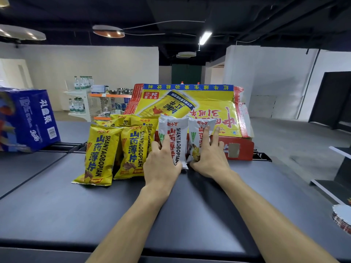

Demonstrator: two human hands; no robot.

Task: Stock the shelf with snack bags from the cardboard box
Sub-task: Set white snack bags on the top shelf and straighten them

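Two white snack bags stand upright side by side on the dark shelf top (190,205), in front of the red and yellow cardboard box (209,103). My left hand (161,164) rests with straight fingers against the front of the left white bag (176,133). My right hand (210,156) presses flat on the right white bag (201,124), fingers spread. Left of them stand several yellow snack bags (100,156) in rows, upright and leaning slightly.
A blue carton (28,118) sits on the shelf top at far left. Behind are shelves with water bottles (81,84) and metal bowls. A lower shelf edge and a stack of foil-edged items (341,217) show at right. A gap runs across the shelf top behind the bags.
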